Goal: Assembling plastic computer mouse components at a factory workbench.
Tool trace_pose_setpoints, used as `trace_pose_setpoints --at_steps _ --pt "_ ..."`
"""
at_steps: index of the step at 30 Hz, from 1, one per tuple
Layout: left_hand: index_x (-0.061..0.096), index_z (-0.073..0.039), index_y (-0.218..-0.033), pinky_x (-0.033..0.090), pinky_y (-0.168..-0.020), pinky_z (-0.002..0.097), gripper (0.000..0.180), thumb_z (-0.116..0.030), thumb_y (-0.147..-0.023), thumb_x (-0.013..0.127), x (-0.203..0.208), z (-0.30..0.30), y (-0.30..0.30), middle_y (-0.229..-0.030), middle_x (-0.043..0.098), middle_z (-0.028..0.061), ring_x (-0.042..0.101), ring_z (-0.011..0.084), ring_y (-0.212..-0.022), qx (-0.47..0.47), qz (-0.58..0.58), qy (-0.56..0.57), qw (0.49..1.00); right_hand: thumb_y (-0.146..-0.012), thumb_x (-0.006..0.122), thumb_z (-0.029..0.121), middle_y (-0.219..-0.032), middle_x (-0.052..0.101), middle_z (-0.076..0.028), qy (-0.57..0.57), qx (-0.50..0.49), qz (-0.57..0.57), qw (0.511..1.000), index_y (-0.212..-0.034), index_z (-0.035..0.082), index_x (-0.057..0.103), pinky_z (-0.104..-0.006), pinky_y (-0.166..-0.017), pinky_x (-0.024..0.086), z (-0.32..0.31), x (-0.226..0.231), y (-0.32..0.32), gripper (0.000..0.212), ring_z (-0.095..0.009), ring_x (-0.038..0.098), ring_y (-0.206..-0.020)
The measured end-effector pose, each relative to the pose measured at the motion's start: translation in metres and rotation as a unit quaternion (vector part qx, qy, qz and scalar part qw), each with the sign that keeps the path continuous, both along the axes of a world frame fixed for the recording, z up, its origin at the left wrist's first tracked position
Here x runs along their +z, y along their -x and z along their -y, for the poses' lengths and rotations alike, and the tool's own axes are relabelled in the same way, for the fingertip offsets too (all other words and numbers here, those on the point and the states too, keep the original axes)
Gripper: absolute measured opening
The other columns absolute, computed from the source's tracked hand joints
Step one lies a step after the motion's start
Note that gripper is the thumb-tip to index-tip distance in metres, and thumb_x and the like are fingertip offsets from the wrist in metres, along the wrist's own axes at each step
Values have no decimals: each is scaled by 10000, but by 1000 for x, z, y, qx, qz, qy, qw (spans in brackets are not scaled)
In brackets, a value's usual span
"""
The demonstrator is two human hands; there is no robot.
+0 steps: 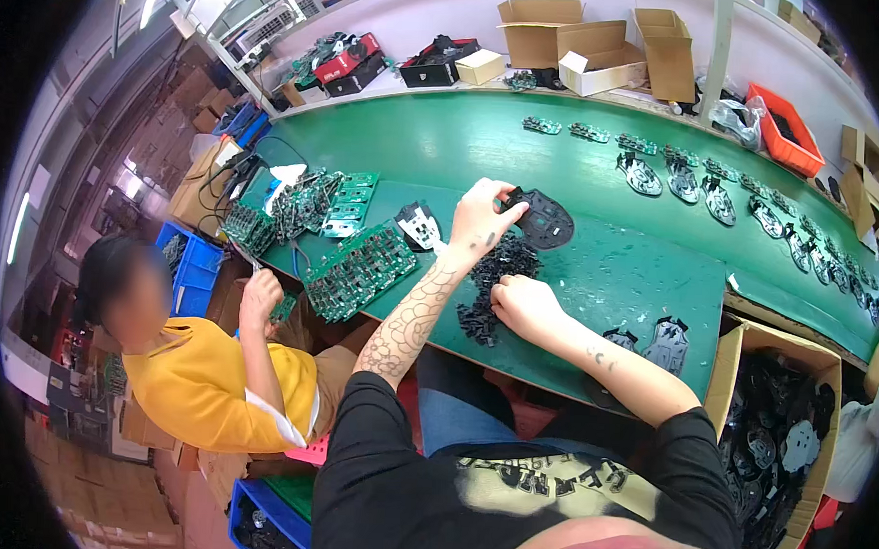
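My left hand [484, 216] pinches the edge of a black plastic mouse base [546, 222], held tilted above the green bench mat. Below it, a heap of small black plastic parts [503, 269] spreads over the mat. At the right side of this heap, my right hand [526, 305] has its fingers drawn together. Whatever is between those fingertips is too small to make out. More dark mouse bases [666, 344] lie by the mat's near right edge, partly behind my right forearm.
Green circuit boards [362, 270] are stacked at left, near a white-and-black shell [419, 224]. Mouse bases and boards line the far green surface [718, 201]. A carton of black shells [780, 446] stands at right. A co-worker in yellow [213, 383] sits at left, holding a board.
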State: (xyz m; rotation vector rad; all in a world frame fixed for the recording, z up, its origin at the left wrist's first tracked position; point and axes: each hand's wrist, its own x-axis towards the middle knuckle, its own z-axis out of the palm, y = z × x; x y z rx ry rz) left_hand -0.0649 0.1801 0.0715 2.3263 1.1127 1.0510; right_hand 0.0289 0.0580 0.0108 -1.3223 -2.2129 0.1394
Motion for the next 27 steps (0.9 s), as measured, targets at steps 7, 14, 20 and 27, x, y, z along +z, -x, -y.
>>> trace_pose_setpoints --at_steps 7,14,20,27 --pt "664 -37 -1009 489 -621 288 352 -236 -740 773 -3 -1 2 -842 611 60 553 148 -631 0 9 -36 999 -741 587 105 -759 600 -150 71 -5 -63 995 -712 40 618 -426 -706 511 1 3 -3 78 -324 619 -754" --pt "653 -42 -1000 500 -647 314 341 -253 -751 752 2 -4 7 -878 603 84 587 186 -664 12 -7 -29 999 -766 617 122 -760 624 -150 91 33 -133 986 -759 27 613 -396 -688 511 -9 56 -54 96 -295 630 -749" --pt "653 -34 -1006 497 -632 285 325 -217 -759 758 18 0 -2 -918 616 74 578 164 -660 -11 29 -76 997 -835 671 136 -879 684 -41 200 -19 -491 848 -974 33 648 -235 -609 471 -24 97 -120 174 -127 666 -759" --pt "646 -37 -1037 495 -634 304 327 -218 -779 735 43 22 -24 -865 608 85 583 194 -673 -55 41 -74 995 -887 652 163 -999 661 -25 331 67 -756 560 -1074 45 627 -153 -592 456 -34 80 -165 223 -103 643 -912"
